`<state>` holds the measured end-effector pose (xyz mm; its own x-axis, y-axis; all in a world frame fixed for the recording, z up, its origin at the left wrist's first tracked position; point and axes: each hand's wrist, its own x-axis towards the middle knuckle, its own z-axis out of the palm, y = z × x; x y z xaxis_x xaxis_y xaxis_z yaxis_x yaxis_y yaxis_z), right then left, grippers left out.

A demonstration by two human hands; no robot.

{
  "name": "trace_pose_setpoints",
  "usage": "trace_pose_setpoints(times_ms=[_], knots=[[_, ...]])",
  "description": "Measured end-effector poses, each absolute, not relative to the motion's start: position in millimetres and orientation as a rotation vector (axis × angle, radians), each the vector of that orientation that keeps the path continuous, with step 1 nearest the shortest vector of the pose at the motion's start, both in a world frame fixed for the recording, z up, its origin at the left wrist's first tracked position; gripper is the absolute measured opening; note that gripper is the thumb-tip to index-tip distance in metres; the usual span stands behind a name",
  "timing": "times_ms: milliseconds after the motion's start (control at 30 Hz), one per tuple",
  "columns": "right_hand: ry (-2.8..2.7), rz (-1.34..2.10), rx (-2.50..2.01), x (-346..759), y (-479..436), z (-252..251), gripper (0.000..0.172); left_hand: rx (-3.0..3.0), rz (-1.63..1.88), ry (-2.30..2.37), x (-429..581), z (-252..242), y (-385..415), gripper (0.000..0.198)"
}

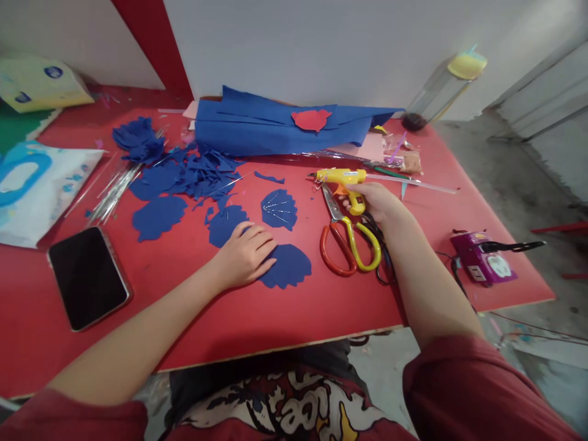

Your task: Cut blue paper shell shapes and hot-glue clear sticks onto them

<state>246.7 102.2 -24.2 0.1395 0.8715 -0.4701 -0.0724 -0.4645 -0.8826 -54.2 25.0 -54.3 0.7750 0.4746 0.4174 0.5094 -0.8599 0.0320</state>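
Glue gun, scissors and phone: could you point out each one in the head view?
Glue gun point(342, 176): head view, on its yellow body.
Scissors point(338, 214): head view, on the metal near the pivot.
Phone point(89, 277): head view, on its dark screen.

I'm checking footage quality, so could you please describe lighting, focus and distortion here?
Throughout the head view: soft light, with a diffuse shadow beside the left forearm; glints on the thin silver wires; small print on the yellow plastic glue gun too soft to read; wide-angle stretch apparently enlarging the dark red sleeves toward the bottom corners.
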Motion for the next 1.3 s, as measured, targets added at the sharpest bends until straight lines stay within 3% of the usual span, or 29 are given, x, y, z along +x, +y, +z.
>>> trace_pose_setpoints(times_ms=[367,533,667,867,1000,1100,1200,1300], knots=[[-0.983,0.981,-1.777,257.9,109.2,-35.7,0.010,-2.840,-0.594,-0.887,-52.1,-56.0,25.0,0.024],[-1.490,0.341,-2.223,266.9,105.9,-32.0,0.020,-2.869,-0.621,-0.872,-50.9,-56.4,24.3,0.023],[-1.592,-0.008,-2.220,256.4,98.9,-24.0,0.019,-2.856,-0.729,-0.818,-51.4,-55.8,24.2,0.021],[-1.832,0.374,-1.613,215.2,70.9,-5.6,0.017,-2.806,-1.076,-0.847,-52.4,-57.8,22.2,0.011],[-1.985,1.097,-1.165,186.5,45.2,-4.6,0.039,-2.819,-1.189,-0.918,-50.6,-57.3,17.6,0.015],[-1.977,1.406,-1.019,172.3,34.4,-11.7,0.054,-2.849,-1.264,-1.002,-48.2,-52.5,14.5,0.023],[-1.935,1.377,-1.020,166.5,33.3,-18.6,0.054,-2.798,-1.345,-1.045,-46.7,-47.5,13.2,0.029],[-1.968,1.098,-1.096,166.5,36.2,-21.4,0.055,-2.764,-1.360,-1.021,-47.5,-46.4,12.6,0.033]])
